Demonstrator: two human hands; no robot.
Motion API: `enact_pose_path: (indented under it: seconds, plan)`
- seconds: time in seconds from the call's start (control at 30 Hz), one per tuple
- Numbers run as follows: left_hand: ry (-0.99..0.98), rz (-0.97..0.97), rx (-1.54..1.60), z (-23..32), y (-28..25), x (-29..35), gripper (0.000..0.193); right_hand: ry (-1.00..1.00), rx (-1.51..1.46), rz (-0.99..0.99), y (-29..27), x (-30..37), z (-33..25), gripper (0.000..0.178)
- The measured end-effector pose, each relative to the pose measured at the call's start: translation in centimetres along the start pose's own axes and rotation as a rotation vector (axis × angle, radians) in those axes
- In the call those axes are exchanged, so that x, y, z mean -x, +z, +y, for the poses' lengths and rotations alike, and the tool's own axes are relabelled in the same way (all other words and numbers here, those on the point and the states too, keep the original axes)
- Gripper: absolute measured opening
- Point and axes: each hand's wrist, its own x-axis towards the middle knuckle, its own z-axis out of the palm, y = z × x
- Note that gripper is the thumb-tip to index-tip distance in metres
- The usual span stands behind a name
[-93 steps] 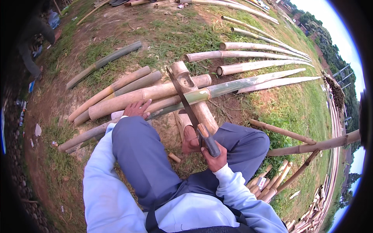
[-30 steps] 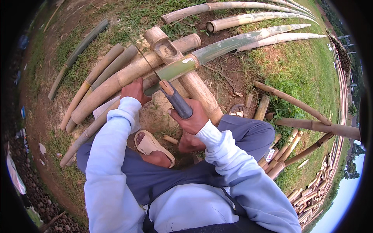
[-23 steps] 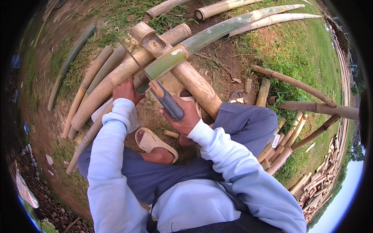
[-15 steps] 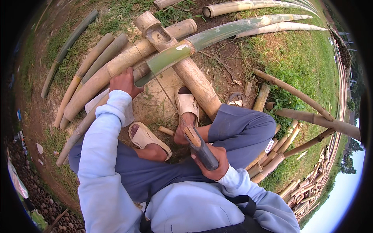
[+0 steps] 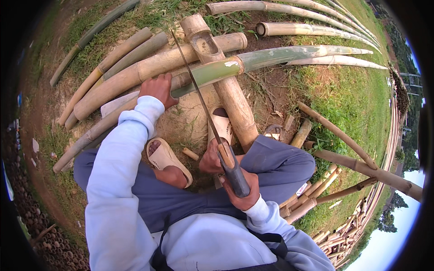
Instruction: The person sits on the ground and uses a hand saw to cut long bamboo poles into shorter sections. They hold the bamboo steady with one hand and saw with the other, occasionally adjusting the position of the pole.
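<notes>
My left hand grips a green bamboo pole that lies across a thick tan bamboo block. My right hand is shut on the dark handle of a long thin blade, raised near my lap. The blade points up and away, its tip over the poles, above the green pole. Both my feet in tan sandals rest on the bare dirt by the block.
Several tan and grey bamboo poles lie on the ground to the left and beyond. More poles stretch across the grass at the back. Short cut bamboo pieces are piled at the right.
My right hand struck the blade down at the green pole, then pulled it back and raised it toward my lap. The left hand stayed on the pole.
</notes>
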Motion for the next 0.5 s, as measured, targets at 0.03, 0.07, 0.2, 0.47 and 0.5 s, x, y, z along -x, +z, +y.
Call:
enact_pose_path:
  seconds: [0.03,0.07,0.2,0.47,0.5]
  plan:
    - [-0.013,-0.040,0.005,-0.1,0.1,0.1,0.072,0.038,0.121,-0.060,-1.4,2.6,-0.9,0.040]
    - [-0.026,-0.074,0.001,-0.1,0.0,0.1,0.076,0.092,0.132,-0.073,-2.4,4.5,-1.2,0.038]
    - [-0.035,-0.088,0.025,-0.2,-0.4,-1.0,0.079,-0.005,0.068,-0.033,-1.6,0.5,-1.0,0.032]
    - [0.011,-0.078,0.031,0.0,-1.2,-1.0,0.069,0.069,-0.147,0.016,1.8,-6.3,1.9,0.015]
    - [0.017,-0.060,0.025,-0.4,-0.9,-1.2,0.069,-0.055,-0.067,0.065,0.9,-3.3,0.6,0.016]
